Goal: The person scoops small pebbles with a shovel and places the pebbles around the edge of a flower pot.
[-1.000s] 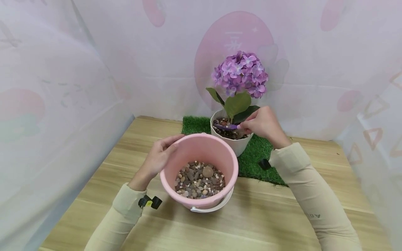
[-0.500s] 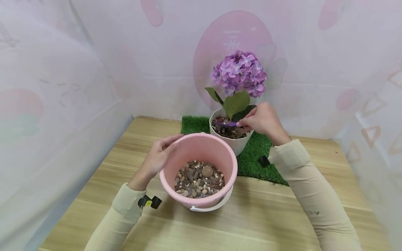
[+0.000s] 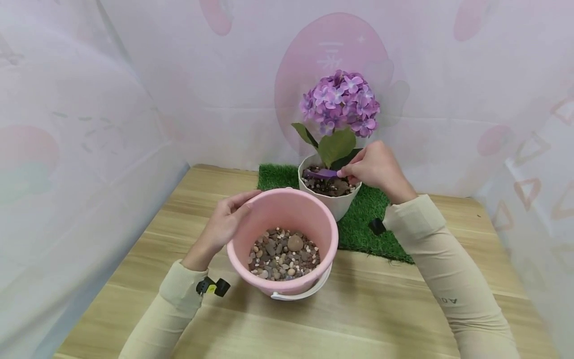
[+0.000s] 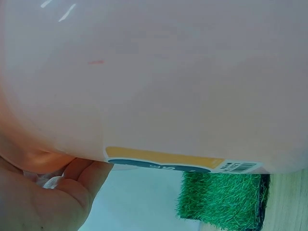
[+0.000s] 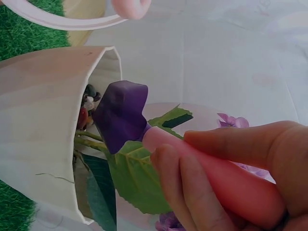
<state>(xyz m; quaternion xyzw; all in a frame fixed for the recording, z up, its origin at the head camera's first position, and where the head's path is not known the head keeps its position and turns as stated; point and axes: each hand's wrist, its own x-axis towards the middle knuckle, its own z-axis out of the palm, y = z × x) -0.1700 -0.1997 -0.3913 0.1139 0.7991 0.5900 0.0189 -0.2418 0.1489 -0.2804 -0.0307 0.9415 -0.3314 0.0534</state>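
- Right hand (image 3: pixel 376 167): grasping the shovel (image 3: pixel 324 173) by its pink handle (image 5: pixel 216 180), fingers and thumb wrapped round it.
- Shovel: purple blade (image 5: pixel 122 113) at the mouth of the pot (image 3: pixel 336 204), leaf stems right beside it in the right wrist view. Can't tell whether it touches the soil (image 3: pixel 329 188).
- Left hand (image 3: pixel 221 222): grasping the bucket (image 3: pixel 287 207) at the left of its rim, fingers on the outside, thumb near the top edge. Left wrist view has the fingers curled at the rim, partly cut off by the frame.
- Bucket: pink, nearer the person than the pot and a bit left of it, overlapping it in the head view. Can't tell if they touch. White bail (image 3: pixel 305 294) hangs down on the near side; label (image 4: pixel 163 159) with barcode on the outer wall.
- Stones (image 3: pixel 282 254): mixed sizes, across the bucket bottom, one big round brown one among them. Small ones in the pot too, on dark soil.
- Pot: white, upright on green turf (image 3: pixel 372 234), holding a plant with purple blooms (image 3: pixel 341 104) and broad green leaves (image 3: pixel 336 147).
- Turf lies on a wood-grain table (image 3: pixel 350 309), printed pale sheet (image 3: pixel 224 129) behind.
- Sleeves (image 3: pixel 457 279): cream, black wrist devices (image 3: pixel 219 287) at both cuffs.
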